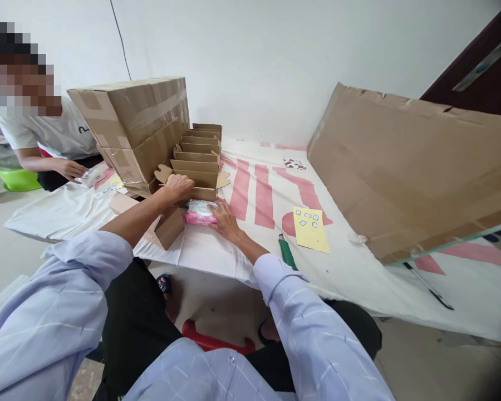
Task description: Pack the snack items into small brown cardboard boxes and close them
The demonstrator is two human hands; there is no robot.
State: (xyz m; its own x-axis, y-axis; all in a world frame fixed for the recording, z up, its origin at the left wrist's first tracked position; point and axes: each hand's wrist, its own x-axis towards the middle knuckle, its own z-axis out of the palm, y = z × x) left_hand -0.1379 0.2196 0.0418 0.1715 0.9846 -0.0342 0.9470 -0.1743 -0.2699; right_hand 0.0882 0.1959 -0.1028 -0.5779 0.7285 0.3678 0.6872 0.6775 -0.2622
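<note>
My left hand [179, 188] is at the front left of the nearest open cardboard box [204, 194], with its fingers curled over the edge; the fingertips are partly hidden. This box has its side flaps spread out. Just in front of it on the white cloth lies a soft pink-and-white plastic packet [201, 213]. My right hand [226, 220] grips the packet's right end, with the fingers bent against it. Behind the nearest box stands a row of open small cardboard boxes [199, 143]. A brown cardboard piece [170, 227] lies under my left forearm.
Large taped cartons [144, 114] are stacked left of the row. A green-handled cutter [287, 253], a yellow sheet [311, 228] and a printed card [294, 163] lie to the right. A big cardboard sheet [417, 167] leans there. Another person [52, 139] sits at the left.
</note>
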